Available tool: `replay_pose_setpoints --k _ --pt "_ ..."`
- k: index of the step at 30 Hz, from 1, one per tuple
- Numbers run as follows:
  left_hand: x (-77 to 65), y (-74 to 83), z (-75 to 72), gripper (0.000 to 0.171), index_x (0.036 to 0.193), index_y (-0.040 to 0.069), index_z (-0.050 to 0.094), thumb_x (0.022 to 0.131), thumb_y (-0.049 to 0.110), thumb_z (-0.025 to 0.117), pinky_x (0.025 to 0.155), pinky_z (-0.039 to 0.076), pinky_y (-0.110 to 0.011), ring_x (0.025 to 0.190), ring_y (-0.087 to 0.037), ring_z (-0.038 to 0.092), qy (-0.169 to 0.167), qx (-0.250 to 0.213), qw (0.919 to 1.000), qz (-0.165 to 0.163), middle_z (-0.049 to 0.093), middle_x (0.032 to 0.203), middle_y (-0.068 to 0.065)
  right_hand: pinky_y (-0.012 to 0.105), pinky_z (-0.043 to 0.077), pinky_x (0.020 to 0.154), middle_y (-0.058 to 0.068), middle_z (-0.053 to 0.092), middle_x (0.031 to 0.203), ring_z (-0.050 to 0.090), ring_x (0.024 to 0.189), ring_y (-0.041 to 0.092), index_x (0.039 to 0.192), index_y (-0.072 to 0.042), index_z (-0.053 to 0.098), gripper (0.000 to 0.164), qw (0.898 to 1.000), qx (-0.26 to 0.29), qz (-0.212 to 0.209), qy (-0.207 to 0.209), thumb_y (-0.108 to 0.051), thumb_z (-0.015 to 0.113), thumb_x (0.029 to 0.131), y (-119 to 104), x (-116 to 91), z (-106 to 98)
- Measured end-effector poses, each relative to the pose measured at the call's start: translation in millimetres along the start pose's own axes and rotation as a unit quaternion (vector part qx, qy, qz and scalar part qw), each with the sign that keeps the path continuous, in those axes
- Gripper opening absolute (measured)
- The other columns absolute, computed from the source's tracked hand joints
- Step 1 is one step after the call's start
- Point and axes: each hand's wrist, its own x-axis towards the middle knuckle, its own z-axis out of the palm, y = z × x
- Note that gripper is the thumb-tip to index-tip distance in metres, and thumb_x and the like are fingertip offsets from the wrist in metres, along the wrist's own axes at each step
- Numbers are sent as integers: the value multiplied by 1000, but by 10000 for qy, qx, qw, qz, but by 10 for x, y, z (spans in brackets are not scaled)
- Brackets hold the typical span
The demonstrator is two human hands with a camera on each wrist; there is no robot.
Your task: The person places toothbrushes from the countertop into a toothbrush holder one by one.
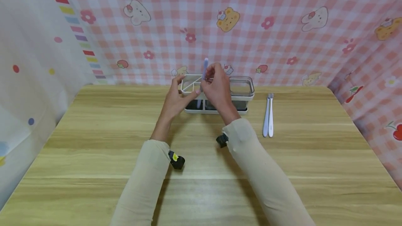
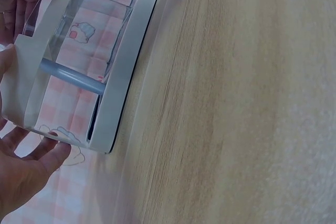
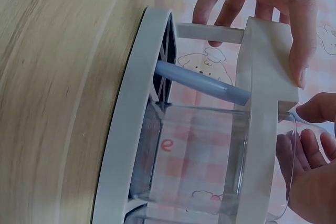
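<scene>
1. Counter of pale wood-grain board is topped, near its far edge, by an upright two-tier rack of white plastic, its base rested on the wood.
2. A slim, rod-like implement with a pale blue handle is pinched between the thumb and fingers of the right hand; its upper end is seen above the rim of the rack.
3. The lower part of this implement is contained in the left compartment; in both wrist views it is shown slanting between the upper frame and the base.
4. The left end of the rack is gripped by the left hand, with the thumb laid on the front and the fingers set around the outer end.
5. The mouth of the left compartment is crossed by thin white dividers, one of them diagonal.
6. Farther right, a clear plastic container with a grey-tinted rim is carried by the rack, partly covered by the right hand.
7. A second pale blue implement and a white implement are laid side by side on the counter, right of the rack, their narrow heads pointed toward the pink-and-white checked cloth.
</scene>
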Motion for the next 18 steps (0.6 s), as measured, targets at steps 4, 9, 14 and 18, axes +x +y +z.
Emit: replay_pose_setpoints --k 4,9,14,18 --pt "-1 3 1 85 155 16 30 89 42 76 86 48 -46 116 -33 52 -8 23 10000 7 34 158 -14 29 53 89 13 63 108 63 104 23 113 -2 55 28 9997 -254 -31 -16 3 68 89 13 -21 -14" --pt "-1 2 8 86 156 15 29 89 42 76 87 47 -46 115 -34 51 -14 -14 10000 11 34 158 -14 37 50 93 12 64 116 60 110 26 117 -2 61 25 9944 -999 -331 -64 -4 68 92 27 -68 -60" --pt "-4 1 12 86 156 15 29 89 40 76 87 47 -46 114 -34 52 4 1 10000 31 34 158 -14 43 45 101 14 65 126 57 119 30 123 0 66 30 9726 -2014 -1158 9 -9 67 94 87 -132 -151" --pt "-8 1 12 87 156 15 29 89 41 76 87 48 -47 115 -35 52 9 13 10000 62 34 158 -14 43 36 112 15 63 133 53 129 31 129 0 65 35 9533 -2571 -1584 58 -16 67 97 158 -167 -221"
